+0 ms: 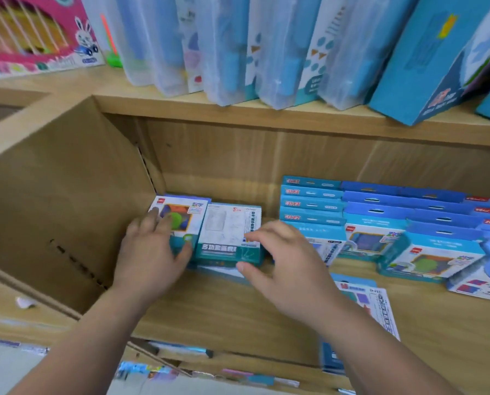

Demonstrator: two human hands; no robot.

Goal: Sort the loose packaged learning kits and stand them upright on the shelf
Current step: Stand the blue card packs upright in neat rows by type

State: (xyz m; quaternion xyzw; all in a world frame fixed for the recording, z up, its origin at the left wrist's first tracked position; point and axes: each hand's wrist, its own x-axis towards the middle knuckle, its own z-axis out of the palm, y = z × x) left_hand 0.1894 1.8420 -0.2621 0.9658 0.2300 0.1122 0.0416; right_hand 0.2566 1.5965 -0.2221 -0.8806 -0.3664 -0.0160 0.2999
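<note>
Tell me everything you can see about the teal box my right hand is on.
The teal box is a small printed cardboard pack, white panel on top, teal band with white characters below. It leans back near the shelf's left end, against a similar box. The right hand touches its right edge with thumb and fingertips; the left hand rests on the neighbouring box, thumb by this one's lower left corner.

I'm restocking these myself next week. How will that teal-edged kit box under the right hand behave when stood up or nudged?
The teal-edged kit box looks like stiff, thin card, so it should probably hold its shape. Being flat and narrow, it may tip unless leaned on the neighbouring kit. Its glossy face could slip under the right hand.
</note>
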